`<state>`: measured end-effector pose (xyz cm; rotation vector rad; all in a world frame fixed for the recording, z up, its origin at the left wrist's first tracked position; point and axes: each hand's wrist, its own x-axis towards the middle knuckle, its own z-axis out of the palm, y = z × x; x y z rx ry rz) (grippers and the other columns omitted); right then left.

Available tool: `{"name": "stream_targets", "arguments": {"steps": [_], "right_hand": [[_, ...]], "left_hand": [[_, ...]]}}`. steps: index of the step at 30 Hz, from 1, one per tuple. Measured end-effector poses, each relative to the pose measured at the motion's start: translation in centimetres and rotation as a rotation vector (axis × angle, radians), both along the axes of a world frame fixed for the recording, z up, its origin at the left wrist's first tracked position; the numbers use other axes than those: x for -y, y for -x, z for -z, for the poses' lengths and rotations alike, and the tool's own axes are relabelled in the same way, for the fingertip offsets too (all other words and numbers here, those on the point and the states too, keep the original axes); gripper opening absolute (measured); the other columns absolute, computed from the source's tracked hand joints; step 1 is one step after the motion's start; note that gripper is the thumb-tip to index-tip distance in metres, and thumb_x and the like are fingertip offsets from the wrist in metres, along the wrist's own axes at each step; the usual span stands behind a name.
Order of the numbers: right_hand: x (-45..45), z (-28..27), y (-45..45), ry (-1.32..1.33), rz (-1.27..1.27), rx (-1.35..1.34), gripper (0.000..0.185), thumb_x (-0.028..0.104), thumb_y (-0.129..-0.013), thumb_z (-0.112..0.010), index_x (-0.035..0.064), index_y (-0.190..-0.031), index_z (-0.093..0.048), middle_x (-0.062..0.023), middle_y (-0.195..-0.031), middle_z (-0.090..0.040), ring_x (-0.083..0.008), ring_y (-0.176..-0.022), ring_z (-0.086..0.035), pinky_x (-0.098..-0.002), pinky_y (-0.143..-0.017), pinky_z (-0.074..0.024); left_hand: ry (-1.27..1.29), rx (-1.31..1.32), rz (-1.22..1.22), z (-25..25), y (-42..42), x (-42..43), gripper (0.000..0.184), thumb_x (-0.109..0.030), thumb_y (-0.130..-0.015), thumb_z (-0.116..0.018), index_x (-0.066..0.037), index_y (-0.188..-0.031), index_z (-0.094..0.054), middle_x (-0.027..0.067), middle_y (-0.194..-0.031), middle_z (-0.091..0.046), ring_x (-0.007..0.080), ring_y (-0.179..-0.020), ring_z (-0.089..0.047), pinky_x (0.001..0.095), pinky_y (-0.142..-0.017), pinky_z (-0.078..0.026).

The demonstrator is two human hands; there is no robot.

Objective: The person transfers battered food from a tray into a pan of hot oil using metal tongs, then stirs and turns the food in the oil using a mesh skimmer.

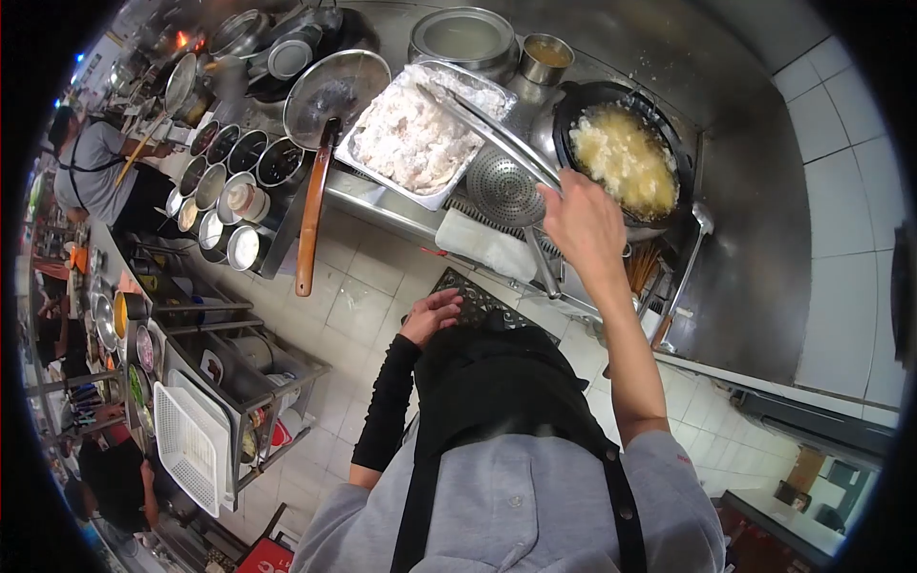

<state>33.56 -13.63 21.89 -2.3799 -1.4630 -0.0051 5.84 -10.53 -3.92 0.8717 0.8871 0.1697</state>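
My right hand (585, 222) is closed around long metal tongs (506, 143). The tips of the tongs reach into flour-coated pieces (415, 138) heaped in a metal tray (435, 199). To the right of that hand, pale pieces fry in bubbling oil (626, 158) in a black wok (683, 177). A perforated skimmer (509, 186) rests between tray and wok, partly under the tongs. My left hand (435, 317) hangs in front of the black apron, holding nothing, its fingers loosely bent and apart.
A wooden-handled strainer (313, 205) juts out from the counter on the left. Behind the tray stand a large pot (463, 43) and a small metal container (547, 59). A ladle (702, 220) leans right of the wok. Several seasoning pots and a co-worker (100, 167) are at far left.
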Motion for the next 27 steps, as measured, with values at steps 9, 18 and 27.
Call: {"name": "stream_targets", "arguments": {"steps": [9,18,27], "right_hand": [[5.2,-3.0,-2.5,-0.101,0.228,-0.115,0.03,0.027,-0.093,-0.068,-0.0017,-0.099,-0.07,-0.0257,-0.089,-0.07,-0.0471,-0.086,-0.067,-0.053,-0.077,-0.0516],[12.1,-1.7,-11.8,0.075,0.544,0.056,0.03,0.03,-0.093,-0.068,0.0009,-0.099,-0.072,-0.0263,-0.09,-0.072,-0.0462,-0.088,-0.069,-0.0531,-0.079,-0.0547],[11.4,6.6,-30.8,0.245,0.474,0.364,0.016,0.014,-0.084,-0.065,0.0018,-0.091,-0.073,-0.022,-0.1,-0.074,-0.0392,-0.095,-0.072,-0.0473,-0.082,-0.0591]], "left_hand": [[0.05,-0.016,0.001,1.7,0.3,0.8,0.053,-0.009,-0.098,-0.066,0.001,-0.147,-0.049,0.0104,-0.135,-0.064,0.0166,-0.11,-0.065,0.0301,-0.093,-0.053],[0.106,0.009,-0.053,0.5,0.6,1.0,0.055,-0.009,-0.098,-0.065,0.001,-0.149,-0.046,0.013,-0.138,-0.063,0.0199,-0.116,-0.064,0.0327,-0.093,-0.054],[0.065,-0.071,-0.005,-1.1,0.8,1.8,0.054,-0.008,-0.099,-0.062,0.002,-0.149,-0.044,0.0146,-0.139,-0.062,0.0208,-0.116,-0.065,0.0343,-0.095,-0.054]]}}
